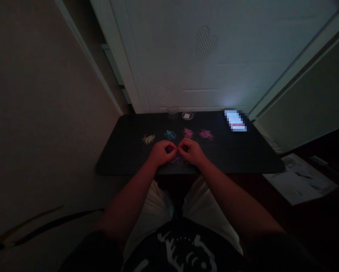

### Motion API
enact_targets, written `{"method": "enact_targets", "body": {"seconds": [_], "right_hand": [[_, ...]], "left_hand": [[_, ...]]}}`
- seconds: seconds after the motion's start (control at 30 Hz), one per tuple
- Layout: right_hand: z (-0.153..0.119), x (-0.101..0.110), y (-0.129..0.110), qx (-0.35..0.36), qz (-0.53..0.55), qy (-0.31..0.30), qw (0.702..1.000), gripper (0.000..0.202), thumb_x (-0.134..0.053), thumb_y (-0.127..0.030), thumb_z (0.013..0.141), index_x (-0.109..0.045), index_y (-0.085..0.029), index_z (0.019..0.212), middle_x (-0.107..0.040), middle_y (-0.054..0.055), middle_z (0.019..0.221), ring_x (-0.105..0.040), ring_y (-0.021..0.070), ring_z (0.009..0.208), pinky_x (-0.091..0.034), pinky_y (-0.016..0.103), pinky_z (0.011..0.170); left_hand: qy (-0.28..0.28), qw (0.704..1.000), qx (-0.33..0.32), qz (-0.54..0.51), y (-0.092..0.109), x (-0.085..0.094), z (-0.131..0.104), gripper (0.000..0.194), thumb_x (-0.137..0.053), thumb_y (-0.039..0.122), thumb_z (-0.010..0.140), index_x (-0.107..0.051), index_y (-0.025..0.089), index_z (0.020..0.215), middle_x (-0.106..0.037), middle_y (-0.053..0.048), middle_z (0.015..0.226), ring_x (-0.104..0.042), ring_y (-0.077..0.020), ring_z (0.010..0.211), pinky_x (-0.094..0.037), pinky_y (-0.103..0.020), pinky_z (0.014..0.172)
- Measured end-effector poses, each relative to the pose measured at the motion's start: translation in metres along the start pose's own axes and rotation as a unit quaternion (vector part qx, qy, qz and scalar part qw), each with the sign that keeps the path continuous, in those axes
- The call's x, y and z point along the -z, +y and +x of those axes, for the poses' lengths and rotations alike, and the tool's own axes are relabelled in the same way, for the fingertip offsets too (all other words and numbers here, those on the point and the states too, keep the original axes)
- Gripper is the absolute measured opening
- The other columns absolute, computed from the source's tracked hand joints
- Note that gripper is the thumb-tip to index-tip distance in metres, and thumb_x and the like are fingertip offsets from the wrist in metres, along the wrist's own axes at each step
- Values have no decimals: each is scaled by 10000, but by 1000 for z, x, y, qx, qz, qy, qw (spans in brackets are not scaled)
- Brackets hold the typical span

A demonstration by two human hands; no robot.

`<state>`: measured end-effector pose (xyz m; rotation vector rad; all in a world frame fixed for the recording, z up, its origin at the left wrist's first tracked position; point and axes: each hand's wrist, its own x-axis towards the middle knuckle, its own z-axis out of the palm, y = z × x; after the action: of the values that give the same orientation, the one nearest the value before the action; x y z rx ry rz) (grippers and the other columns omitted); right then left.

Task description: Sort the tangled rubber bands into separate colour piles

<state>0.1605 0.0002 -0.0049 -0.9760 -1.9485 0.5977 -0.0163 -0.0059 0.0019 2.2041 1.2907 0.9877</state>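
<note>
My left hand (pixel 163 151) and my right hand (pixel 191 151) meet fingertip to fingertip over the dark table (pixel 124 151). Both are closed in a pinch, and whatever is between the fingers is too small and dim to make out. Right beneath them lies a loose pile of thin purplish sticks (pixel 178 161), partly covered by the hands. Just beyond sit separate small heaps of similar thin pieces: a cream heap (pixel 149 139), a blue-green heap (pixel 170 135), a pink heap (pixel 188 133) and a darker pink heap (pixel 206 134).
At the table's back edge stand a clear container (pixel 173 110) and a round clear lid (pixel 187 116) with a white label. A lit phone (pixel 235 121), blurred out, is at the back right. A white door (pixel 175 56) rises behind. Papers (pixel 299 179) lie lower right.
</note>
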Motion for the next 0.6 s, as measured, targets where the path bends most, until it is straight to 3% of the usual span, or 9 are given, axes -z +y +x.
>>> {"method": "enact_targets", "body": {"seconds": [0.4,0.6], "right_hand": [[1,3,0,-29,51,39,997,56,-614,-217,755,-656,-183,742,-628,30,743,-567,149,715,-435,280,649],[1,1,1,-48,37,52,997,27,-613,-195,732,-636,-184,721,-620,22,716,-548,136,652,-428,268,602]], "left_hand": [[26,999,28,-12,1,2,2,100,-589,248,754,-639,162,743,-647,-10,719,-573,-128,686,-436,-242,630],[35,999,36,-7,1,2,1,92,-596,248,747,-631,164,739,-644,-11,720,-565,-126,674,-440,-244,627]]}}
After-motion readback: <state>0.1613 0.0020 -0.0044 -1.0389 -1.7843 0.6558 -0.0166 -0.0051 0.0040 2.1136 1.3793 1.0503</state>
